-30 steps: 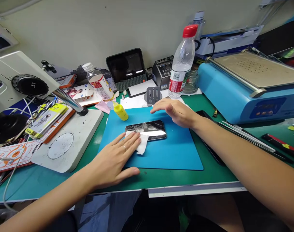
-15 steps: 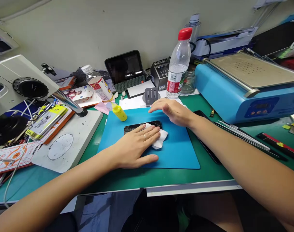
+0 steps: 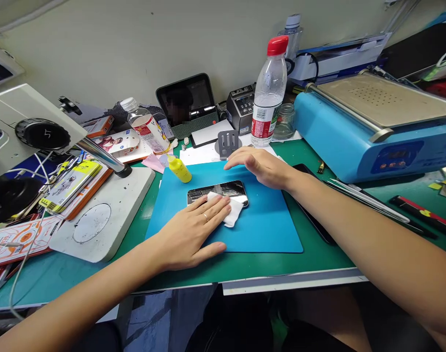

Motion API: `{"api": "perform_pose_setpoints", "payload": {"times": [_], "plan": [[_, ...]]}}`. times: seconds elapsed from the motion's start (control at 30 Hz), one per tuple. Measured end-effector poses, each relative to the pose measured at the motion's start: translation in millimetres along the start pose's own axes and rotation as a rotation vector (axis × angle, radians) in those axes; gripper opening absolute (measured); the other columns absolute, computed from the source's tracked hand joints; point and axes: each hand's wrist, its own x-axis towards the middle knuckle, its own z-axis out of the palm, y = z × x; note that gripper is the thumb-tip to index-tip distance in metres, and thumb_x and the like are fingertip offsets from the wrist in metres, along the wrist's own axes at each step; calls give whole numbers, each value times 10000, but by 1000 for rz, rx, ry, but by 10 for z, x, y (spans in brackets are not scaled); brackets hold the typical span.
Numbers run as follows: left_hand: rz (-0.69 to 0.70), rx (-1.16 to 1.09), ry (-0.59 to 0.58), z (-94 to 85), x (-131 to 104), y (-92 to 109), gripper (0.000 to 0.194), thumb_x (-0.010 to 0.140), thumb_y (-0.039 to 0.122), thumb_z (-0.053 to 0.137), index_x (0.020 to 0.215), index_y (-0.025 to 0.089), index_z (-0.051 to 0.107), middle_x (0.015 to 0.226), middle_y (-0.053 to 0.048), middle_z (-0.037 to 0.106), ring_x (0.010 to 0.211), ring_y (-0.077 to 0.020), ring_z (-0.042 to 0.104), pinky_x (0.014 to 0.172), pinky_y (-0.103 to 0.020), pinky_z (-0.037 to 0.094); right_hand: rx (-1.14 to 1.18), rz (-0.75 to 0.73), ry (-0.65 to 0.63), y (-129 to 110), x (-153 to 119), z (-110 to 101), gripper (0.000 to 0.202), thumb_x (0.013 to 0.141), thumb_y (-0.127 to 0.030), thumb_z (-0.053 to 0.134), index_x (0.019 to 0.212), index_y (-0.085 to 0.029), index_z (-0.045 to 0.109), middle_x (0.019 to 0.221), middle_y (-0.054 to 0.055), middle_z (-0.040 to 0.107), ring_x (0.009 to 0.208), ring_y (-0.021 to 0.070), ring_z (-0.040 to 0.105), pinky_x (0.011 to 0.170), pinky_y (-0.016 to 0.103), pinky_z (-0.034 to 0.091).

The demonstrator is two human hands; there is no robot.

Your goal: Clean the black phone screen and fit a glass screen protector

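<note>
So we've got a phone (image 3: 232, 188) lying screen-up on a blue mat (image 3: 266, 230), roughly in the middle of the bench, with a bright streak of glare on the near side of its glass. Our left hand (image 3: 193, 230) is laid flat over the phone's near left part, fingers stretched out and close together, thumb sticking out to the side over the mat. Under those fingertips is a white wipe (image 3: 234, 215), pressed down rather than pinched, half on the glass and half hanging over the near edge onto the mat. Our right hand (image 3: 266, 166) is just beyond the phone's far right corner, loosely spread and holding nothing we can see; we honestly can't tell if it's touching the mat. A little yellow bottle (image 3: 180, 169) stands on the mat near the phone's far left corner, and a grey stand (image 3: 228, 143) sits behind the mat. Further back there's a red-capped bottle (image 3: 269, 93) next to a glass jar (image 3: 284, 122), then a big blue machine (image 3: 332, 132) off to the right. Over on the left we've got a white stand base (image 3: 101, 220).
</note>
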Motion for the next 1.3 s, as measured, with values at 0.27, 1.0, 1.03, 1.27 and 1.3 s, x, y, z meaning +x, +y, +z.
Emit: {"api": "perform_pose_setpoints", "payload": {"times": [0.27, 1.0, 1.03, 1.27, 1.3], "plan": [[-39, 4, -1, -42, 78, 14, 700, 1064, 563, 345, 1617, 138, 287, 1696, -120, 269, 1578, -292, 281, 1305, -505, 195, -32, -22, -11, 6, 6, 3, 948, 888, -847, 118, 1058, -224, 813, 1168, 139, 745, 1182, 314, 634, 1072, 481, 430], [-77, -17, 14, 0, -131, -5, 657, 1080, 510, 342, 1649, 211, 202, 1706, -89, 244, 1587, -271, 258, 1316, -507, 163, -24, 1, -35, 38, 8, -4, 949, 875, -859, 126, 1083, -235, 810, 1218, 134, 736, 1211, 326, 619, 1078, 485, 423], [-84, -12, 16, -5, -137, -14, 651, 1080, 510, 341, 1644, 206, 223, 1704, -91, 251, 1585, -275, 263, 1314, -510, 168, -21, 1, -33, 36, 9, 0, 944, 875, -858, 130, 1081, -236, 810, 1214, 134, 736, 1208, 327, 618, 1081, 492, 421], [-23, 6, 40, -59, 290, 11, 633, 1086, 509, 303, 1591, 130, 342, 1687, -120, 306, 1567, -283, 314, 1297, -499, 208, -2, 10, -9, 34, 12, 0, 946, 866, -871, 146, 1071, -231, 810, 1200, 128, 738, 1212, 324, 620, 1095, 479, 410], [-5, 13, 52, -68, 356, 14, 624, 1087, 502, 306, 1582, 126, 354, 1682, -128, 322, 1563, -282, 322, 1294, -497, 212, -1, 10, -9, 38, 13, -3, 944, 865, -872, 148, 1070, -231, 810, 1200, 126, 740, 1215, 325, 620, 1096, 478, 409]]}}
